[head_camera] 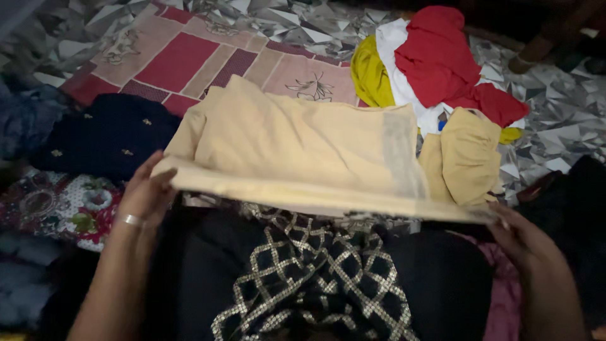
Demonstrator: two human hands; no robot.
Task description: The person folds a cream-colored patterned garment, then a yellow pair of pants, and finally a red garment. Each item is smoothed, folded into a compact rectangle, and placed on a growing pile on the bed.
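At the far left a dark navy garment with small gold motifs [104, 136] lay crumpled, its lower edge meeting a red and white floral printed cloth [60, 208]; there was little free room on that side. The left hand [146, 192], wearing one silver ring, pinched the left end of a folded cream-beige fabric [297, 151], thumb on top and fingers curled beneath its near edge. That single folded piece stretched across the middle of the view, held level just above the lap, its long near edge straight and taut between the two hands, its far edge resting over a pink and maroon patterned mat [189, 60]. Below it spread a black cloth with a gold lattice pattern [315, 278]. The open room lay beyond, on the mat and on the silver geometric-patterned floor covering [568, 113]. To the right, one heap of clothes [435, 69] held red, white and yellow pieces, with a second bunched beige piece [464, 161] just beside the folded one, possibly part of the same fabric. The right hand [527, 243] gripped the right corner, fingers closed on the edge, though the dim light hid the exact hold.
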